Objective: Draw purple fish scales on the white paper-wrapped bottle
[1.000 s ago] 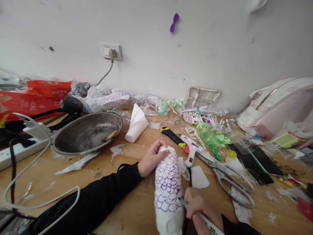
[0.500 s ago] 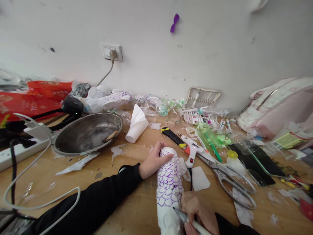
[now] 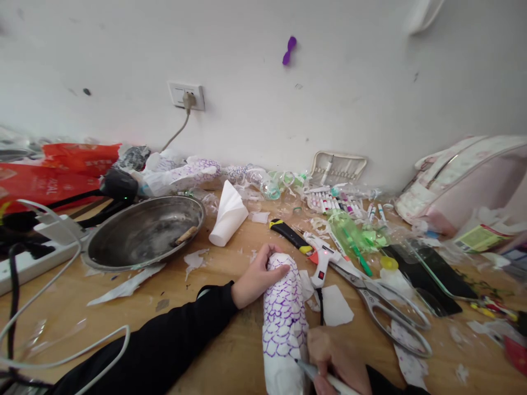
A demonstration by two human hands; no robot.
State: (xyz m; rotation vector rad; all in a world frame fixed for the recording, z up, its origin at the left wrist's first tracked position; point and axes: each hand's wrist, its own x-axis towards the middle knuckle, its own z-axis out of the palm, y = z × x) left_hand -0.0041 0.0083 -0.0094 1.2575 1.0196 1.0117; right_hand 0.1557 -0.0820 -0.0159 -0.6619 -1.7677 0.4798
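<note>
White scaled form: the long, rounded body (image 3: 284,323) lay under the left fingertips and just left of the right fingers, purple scales over its far part, bare white at the near end.
Left hand: the thumb lay over the form's far end (image 3: 256,278), the other fingers curled round its left side, gripping it.
Right hand: the fingers (image 3: 335,354) were closed round a grey-tipped marker (image 3: 308,370), its tip at the edge of the scales; whether it touched could not be told.
Handling: it seemed light, with a papery skin that might dent or tear under a hard pinch; the ink might smear.
Best hold: probably the rounded far end, with a broad, gentle grip, clear of the marker tip.
Glue gun: just right of the left fingertips (image 3: 321,262), red light showing, perhaps hot; its black cord (image 3: 321,307) ran down between form and right hand.
Cutters: a utility knife (image 3: 290,235) lay beyond the left fingers, scissors (image 3: 373,299) beyond the right ones.
Paper scrap: just beyond the right fingers (image 3: 337,306), the nearest clutter.
Metal bowl: well left of the left fingers (image 3: 140,233), out of the way.
</note>
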